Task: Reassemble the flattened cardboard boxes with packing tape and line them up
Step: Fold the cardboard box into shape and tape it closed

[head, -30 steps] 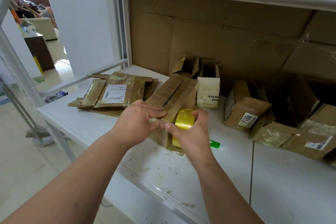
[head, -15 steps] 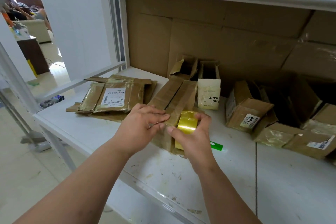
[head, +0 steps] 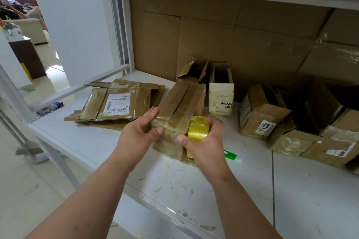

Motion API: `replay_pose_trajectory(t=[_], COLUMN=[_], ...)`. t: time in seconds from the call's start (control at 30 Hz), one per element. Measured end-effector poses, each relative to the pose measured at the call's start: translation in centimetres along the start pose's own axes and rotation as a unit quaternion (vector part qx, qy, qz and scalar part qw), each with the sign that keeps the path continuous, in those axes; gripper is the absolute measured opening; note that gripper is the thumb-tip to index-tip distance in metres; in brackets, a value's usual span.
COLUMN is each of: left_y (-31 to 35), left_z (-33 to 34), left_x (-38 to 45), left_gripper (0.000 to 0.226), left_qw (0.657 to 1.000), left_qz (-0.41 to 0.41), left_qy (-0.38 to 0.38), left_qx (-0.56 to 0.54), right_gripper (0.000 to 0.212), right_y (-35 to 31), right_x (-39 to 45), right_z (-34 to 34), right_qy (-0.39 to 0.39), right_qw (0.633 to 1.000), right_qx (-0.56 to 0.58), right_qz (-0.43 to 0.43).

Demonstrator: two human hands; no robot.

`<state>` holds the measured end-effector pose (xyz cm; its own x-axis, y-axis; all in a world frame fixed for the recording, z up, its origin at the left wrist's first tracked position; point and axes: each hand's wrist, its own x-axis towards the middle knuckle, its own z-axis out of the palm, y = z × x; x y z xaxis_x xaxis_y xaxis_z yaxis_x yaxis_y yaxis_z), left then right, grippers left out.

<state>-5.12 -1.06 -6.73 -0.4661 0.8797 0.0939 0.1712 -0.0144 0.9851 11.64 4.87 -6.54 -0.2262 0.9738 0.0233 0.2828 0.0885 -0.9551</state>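
A long brown cardboard box (head: 180,103) lies on the white shelf (head: 291,190), its near end toward me. My left hand (head: 140,134) rests against the box's near left corner, fingers and thumb spread over the taped end. My right hand (head: 204,141) holds a yellow roll of packing tape (head: 198,127) pressed against the box's near right side. A stack of flattened boxes (head: 118,103) with a white barcode label lies to the left. Two small open boxes (head: 220,87) stand behind the long box.
Several worn boxes (head: 262,114) sit to the right, one labelled 7108. A green-handled tool (head: 231,155) lies on the shelf just right of my right hand. Cardboard sheets (head: 233,44) line the back wall. The shelf's front edge drops to the tiled floor (head: 23,190) at left.
My left hand has opened and slid down from the top of the box to its near left corner. The right hand keeps the tape roll against the box.
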Motion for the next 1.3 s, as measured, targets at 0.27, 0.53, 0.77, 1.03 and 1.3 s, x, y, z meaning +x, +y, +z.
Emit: replay_pose_trajectory(t=[0.27,0.53,0.77,1.03,1.3], left_y=[0.5,1.5,2.3,2.6,5.8], left_z=[0.5,1.2,2.7,1.8,-1.7], left_x=[-0.5,-1.6,-1.9,-3.7,-5.7], left_gripper=[0.041,0.035,0.110,0.097,0.083], left_qw=[0.998,0.996,0.959,0.961,0.965], left_qz=[-0.024,-0.016,0.037,0.054,0.042], left_qy=[0.043,0.080,0.034,0.080,0.064], left_qx=[-0.039,-0.025,0.279,0.258,0.249], right_gripper=[0.061,0.055,0.045,0.043,0.038], right_y=[0.1,-0.4,0.6,1.8,2.3], right_x=[-0.2,-1.0,-1.9,-2.2,-2.9], right_z=[-0.9,-0.8,-0.9,-2.5,-4.7], right_qy=[-0.017,0.005,-0.016,0.036,0.101], right_qw=[0.996,0.996,0.997,0.988,0.976], right_qx=[0.084,0.091,0.070,0.148,0.184], right_qz=[0.017,0.002,0.000,0.020,0.055])
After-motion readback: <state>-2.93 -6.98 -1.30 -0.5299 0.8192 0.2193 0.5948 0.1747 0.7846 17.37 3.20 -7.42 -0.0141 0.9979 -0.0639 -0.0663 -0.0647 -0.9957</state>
